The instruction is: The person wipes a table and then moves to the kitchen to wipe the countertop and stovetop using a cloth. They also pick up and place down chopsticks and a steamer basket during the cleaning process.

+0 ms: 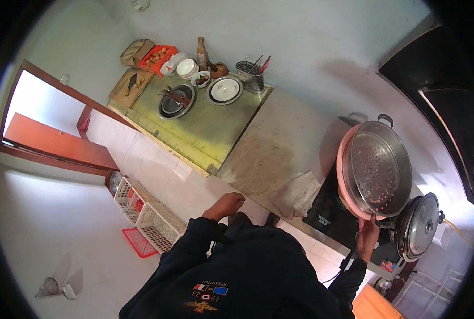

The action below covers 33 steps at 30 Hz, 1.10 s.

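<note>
My right hand (pixel 367 238) grips the near edge of a pink basin (pixel 344 179) by the handle of a steel steamer pot with a perforated bottom (pixel 380 167). The steamer sits tilted in or on the basin, above the black gas stove (pixel 324 211). Whether my fingers also hold the steamer handle I cannot tell. My left hand (pixel 228 204) hangs in front of the counter edge with curled fingers; no object shows in it. A crumpled pale cloth (pixel 300 195) lies on the counter beside the stove.
A lidded pot (pixel 420 227) stands right of the steamer. On the yellow-green counter (pixel 205 131) are a steel bowl with chopsticks (pixel 167 115), a wooden board with a knife (pixel 119 89), white bowls (pixel 187 67) and a utensil holder (pixel 251 77). White plastic baskets (pixel 157 225) stand on the floor at left.
</note>
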Available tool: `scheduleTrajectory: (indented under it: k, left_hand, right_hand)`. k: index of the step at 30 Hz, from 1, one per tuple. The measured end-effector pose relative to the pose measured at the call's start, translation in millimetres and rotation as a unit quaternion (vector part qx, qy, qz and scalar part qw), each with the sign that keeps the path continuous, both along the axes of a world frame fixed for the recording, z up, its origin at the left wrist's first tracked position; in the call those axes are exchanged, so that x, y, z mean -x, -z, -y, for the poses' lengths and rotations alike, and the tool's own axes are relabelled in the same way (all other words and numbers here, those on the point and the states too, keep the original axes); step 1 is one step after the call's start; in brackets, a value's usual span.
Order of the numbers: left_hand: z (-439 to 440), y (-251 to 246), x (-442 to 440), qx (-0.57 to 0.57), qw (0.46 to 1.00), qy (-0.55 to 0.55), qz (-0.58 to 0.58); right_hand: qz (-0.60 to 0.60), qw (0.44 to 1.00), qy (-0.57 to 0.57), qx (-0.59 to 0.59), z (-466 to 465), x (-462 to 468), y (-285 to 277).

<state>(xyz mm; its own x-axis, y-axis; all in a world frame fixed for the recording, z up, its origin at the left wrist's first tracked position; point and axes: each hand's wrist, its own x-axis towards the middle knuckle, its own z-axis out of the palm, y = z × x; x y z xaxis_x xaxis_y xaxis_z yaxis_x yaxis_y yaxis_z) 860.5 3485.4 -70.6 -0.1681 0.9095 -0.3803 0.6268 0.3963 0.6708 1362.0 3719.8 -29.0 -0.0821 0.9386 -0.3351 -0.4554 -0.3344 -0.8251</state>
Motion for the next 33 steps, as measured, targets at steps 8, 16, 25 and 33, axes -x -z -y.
scheduleTrajectory:
  k: [8,16,25,33]
  left_hand:
    - [33,3,36,0.012,0.999,-0.049,0.007]
    - [130,50,124,-0.017,0.993,-0.002,-0.118]
    - [234,102,242,0.023,0.975,0.161,-0.148]
    - [254,92,291,0.186,0.981,-0.006,-0.05]
  right_hand:
    - [-0.019,0.997,-0.076,-0.006,14,114,-42]
    - [-0.019,0.961,-0.255,0.111,46,283,2]
    - [-0.112,0.887,-0.41,0.179,86,488,44]
    - [-0.052,0.915,-0.366,0.16,112,552,115]
